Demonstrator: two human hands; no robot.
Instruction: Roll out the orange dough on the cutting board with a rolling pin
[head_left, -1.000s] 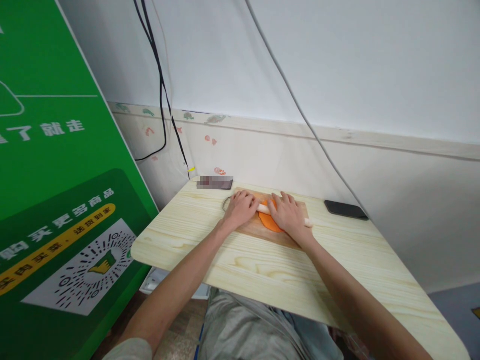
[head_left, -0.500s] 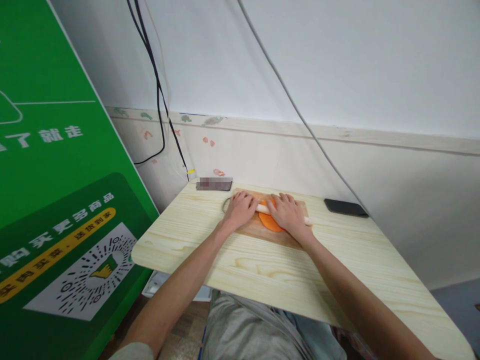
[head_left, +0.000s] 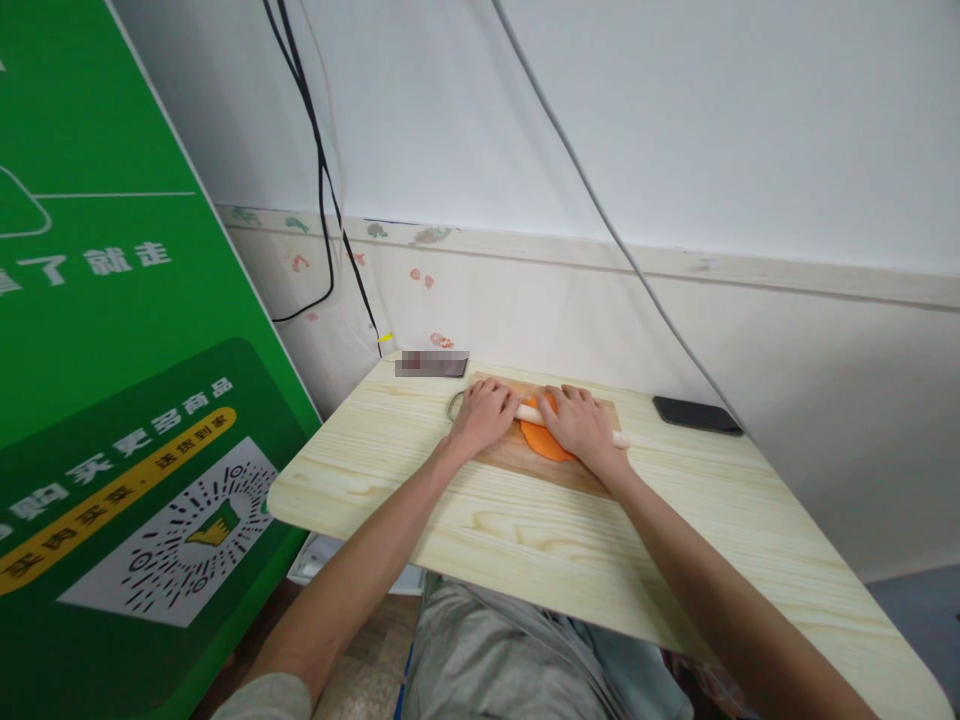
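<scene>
While the left hand (head_left: 486, 410) and right hand (head_left: 579, 424) rest on a pale, cylindrical rolling pin (head_left: 530, 413) just below mid-frame (can't tell if either grip's closed), the thin, soft-looking orange sheet (head_left: 544, 443) underneath seems pretty flat already; pin's not off yet.

You are in what looks like a grocery shop's corner, green advertising panel (head_left: 112, 360) at frame left, its Chinese lettering (head_left: 107, 505) offering meat, vegetables and home delivery, QR code (head_left: 180, 540) lower left
</scene>
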